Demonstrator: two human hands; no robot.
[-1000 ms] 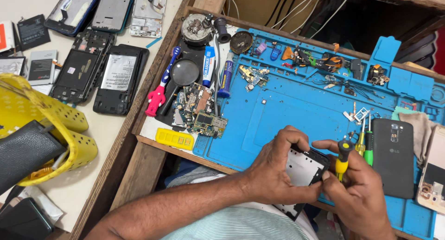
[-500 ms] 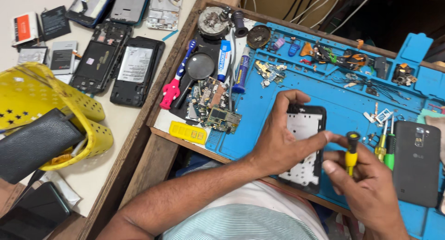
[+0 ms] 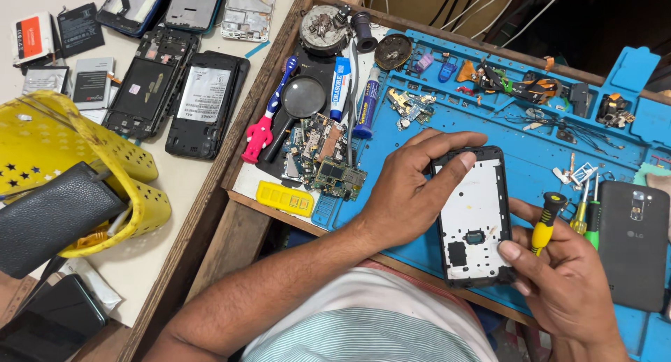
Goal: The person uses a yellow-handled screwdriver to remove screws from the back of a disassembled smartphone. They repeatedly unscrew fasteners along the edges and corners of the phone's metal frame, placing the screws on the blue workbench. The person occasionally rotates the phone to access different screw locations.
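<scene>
Risk sits closest to the near edge of the desk: the opened phone frame (image 3: 474, 219) lies face-down on the blue work mat (image 3: 538, 166) with its lower end almost at that edge, so a push could slide it into the lap. The left hand (image 3: 405, 194) lies across the frame's left side, fingers spread, forefinger stretched over the top rim; that hold looks light, and I judge the frame could pivot under any sideways force. The right hand (image 3: 566, 278) pinches the yellow-handled screwdriver (image 3: 545, 222) between thumb and forefinger while its thumb tip touches the frame's lower right corner. The tool's tip is hidden, so I cannot tell where it points; a slip could scratch the small black parts set in the white inner plate.

Just right of the screwdriver, two more drivers (image 3: 587, 215) and a dark phone (image 3: 635, 243) crowd the right hand. Further left, loose circuit boards (image 3: 325, 163) lie beside the left wrist, and a sweep of the arm could knock them off. Towards the far edge, tiny parts fill the mat's compartments and could easily scatter.
</scene>
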